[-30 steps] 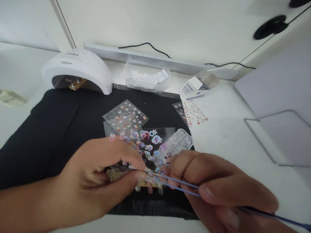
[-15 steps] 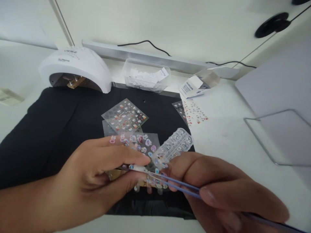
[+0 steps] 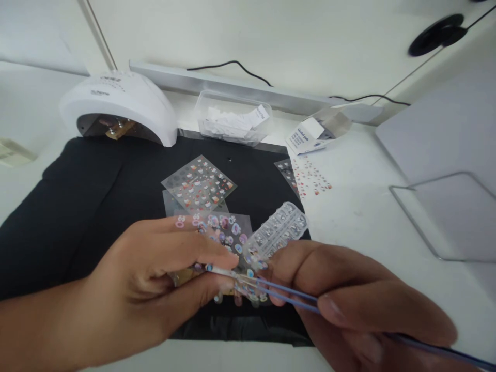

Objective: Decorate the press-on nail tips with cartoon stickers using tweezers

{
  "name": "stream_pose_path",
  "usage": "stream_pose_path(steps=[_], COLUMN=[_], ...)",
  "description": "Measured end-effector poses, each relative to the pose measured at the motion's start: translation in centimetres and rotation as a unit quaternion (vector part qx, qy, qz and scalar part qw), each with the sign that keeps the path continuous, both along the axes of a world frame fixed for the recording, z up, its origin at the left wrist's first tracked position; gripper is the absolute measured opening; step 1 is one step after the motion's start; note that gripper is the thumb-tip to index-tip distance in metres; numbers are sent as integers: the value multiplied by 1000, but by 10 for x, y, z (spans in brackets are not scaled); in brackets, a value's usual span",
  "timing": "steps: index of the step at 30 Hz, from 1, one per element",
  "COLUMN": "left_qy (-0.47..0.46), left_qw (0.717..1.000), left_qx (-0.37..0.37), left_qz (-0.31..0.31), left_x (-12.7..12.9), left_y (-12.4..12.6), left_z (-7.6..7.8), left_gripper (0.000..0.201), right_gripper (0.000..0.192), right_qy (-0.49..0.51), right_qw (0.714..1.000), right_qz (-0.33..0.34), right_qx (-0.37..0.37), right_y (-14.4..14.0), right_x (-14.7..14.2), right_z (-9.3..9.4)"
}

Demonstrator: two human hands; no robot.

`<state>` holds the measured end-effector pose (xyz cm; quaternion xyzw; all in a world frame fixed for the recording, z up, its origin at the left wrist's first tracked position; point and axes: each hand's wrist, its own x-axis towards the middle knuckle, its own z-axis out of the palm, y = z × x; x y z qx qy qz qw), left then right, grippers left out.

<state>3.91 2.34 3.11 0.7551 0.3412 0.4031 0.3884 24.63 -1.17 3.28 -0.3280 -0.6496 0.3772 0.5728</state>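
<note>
Left hand pinched shut on a clear sticker sheet, held above the near edge of the black mat. Right hand closed around blue tweezers, tips at the sheet's lower edge; apparently nipping a sticker, view too blurred to confirm. Rhinestone tray just beside, at mat's right edge. Nail lamp at far left corner of mat.

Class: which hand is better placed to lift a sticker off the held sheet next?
Probably the right hand: it grips blue tweezers whose tips meet the clear sticker sheet pinched in the left hand.
</note>
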Motion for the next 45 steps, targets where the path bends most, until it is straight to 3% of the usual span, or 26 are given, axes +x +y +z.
stream_pose_path(steps=[8,12,17,22,28,45], left_qy=[17,18,12,7,3,47], left_qw=[999,1000,1000,1000,1000,999], left_qx=[28,25,11,13,-14,18], left_qz=[-1,-3,5,3,-11,-18], left_x=[1,0,-4,-2,-1,-4], left_y=[0,-1,-3,-2,1,-1], left_z=[1,0,-3,-3,0,1], left_gripper=[15,13,14,14,13,13], right_gripper=[22,35,19,20,25,34], right_qy=[44,19,5,8,-14,-12], right_qw=[999,999,1000,1000,995,995], right_qz=[13,11,12,21,94,95], right_qx=[18,28,7,-3,4,17], right_y=[4,6,4,4,12,15], right_x=[-4,-5,1,1,1,-1], right_z=[-4,2,-2,-1,11,10])
